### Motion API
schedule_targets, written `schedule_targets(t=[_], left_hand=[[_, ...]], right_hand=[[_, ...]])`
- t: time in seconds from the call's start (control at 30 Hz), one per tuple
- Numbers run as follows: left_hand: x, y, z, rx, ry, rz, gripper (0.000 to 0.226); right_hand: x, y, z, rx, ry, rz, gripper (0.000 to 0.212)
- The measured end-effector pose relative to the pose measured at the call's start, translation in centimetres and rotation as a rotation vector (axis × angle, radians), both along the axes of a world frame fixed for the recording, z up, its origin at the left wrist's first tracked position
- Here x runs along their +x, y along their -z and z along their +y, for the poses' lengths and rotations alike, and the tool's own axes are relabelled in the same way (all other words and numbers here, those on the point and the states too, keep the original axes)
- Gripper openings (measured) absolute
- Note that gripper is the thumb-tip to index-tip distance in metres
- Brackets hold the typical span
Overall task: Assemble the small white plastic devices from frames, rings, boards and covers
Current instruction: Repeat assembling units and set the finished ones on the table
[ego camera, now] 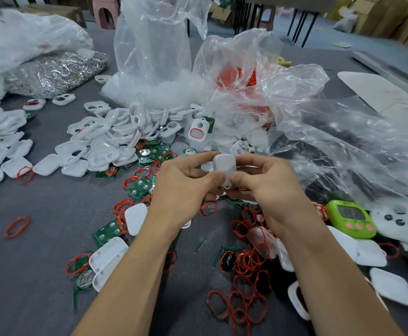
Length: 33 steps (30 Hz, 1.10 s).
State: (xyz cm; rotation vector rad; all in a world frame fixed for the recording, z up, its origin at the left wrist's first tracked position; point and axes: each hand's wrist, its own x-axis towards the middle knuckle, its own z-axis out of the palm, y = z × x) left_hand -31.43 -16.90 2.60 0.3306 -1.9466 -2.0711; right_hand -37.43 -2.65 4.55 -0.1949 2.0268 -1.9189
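I pinch the white device (224, 169) with left hand (186, 183) and right hand (268, 183), above green boards (140, 187); light, stiff, slick — hold by edges.

White device (224, 166) between left hand (183, 187) and right hand (270, 190), above red rings (246, 265) and green boards (138, 187) on grey table (40, 263).

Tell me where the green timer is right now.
In the head view, the green timer lies on the grey table at the right, just right of the right hand gripping the white device, with white covers in front of it.
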Motion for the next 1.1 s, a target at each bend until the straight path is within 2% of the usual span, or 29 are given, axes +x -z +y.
schedule_targets(t=[0.27, 0.33, 0.43, 0.6, 0.73, 0.83, 0.97, 1.03, 1.1], left_hand=[[-0.01, 0.05, 0.05, -0.019, -0.082, -0.022, 0.039], [-0.06, 0.08, -0.03, -0.054, -0.108, -0.029, 0.040], [0.03, -0.09, -0.08, -0.092, -0.081, -0.013, 0.042], [0.22, -0.38, 0.07, -0.054, -0.051, 0.044, 0.023], [0.33, -0.46, -0.05, -0.090, -0.057, 0.115, 0.030], [0.50, -0.55, 0.11, -0.147, -0.064, 0.178, 0.021], [0.37, -0.10, 0.15, -0.241, -0.123, 0.187, 0.020], [0.29, -0.06, 0.35, -0.261, -0.150, 0.176, 0.022], [0.18, -0.15, 0.59, -0.224, -0.168, 0.163, 0.026]], right_hand=[[0.07, 0.72, -0.42, 0.101, -0.027, 0.086, 0.032], [0.15, 0.79, -0.51, 0.103, -0.032, 0.068, 0.028], [0.31, 0.71, -0.60, 0.070, -0.007, 0.049, 0.011], [0.17, 0.23, -0.08, 0.014, -0.058, 0.037, 0.008], [0.33, -0.04, 0.07, 0.013, -0.134, 0.066, 0.014], [0.56, 0.02, -0.23, -0.009, -0.145, 0.091, 0.027], [0.65, 0.25, -0.49, -0.028, -0.120, 0.130, 0.041], [0.46, 0.46, -0.46, -0.037, -0.097, 0.138, 0.041], [0.31, 0.55, -0.43, -0.044, -0.085, 0.143, 0.031]])
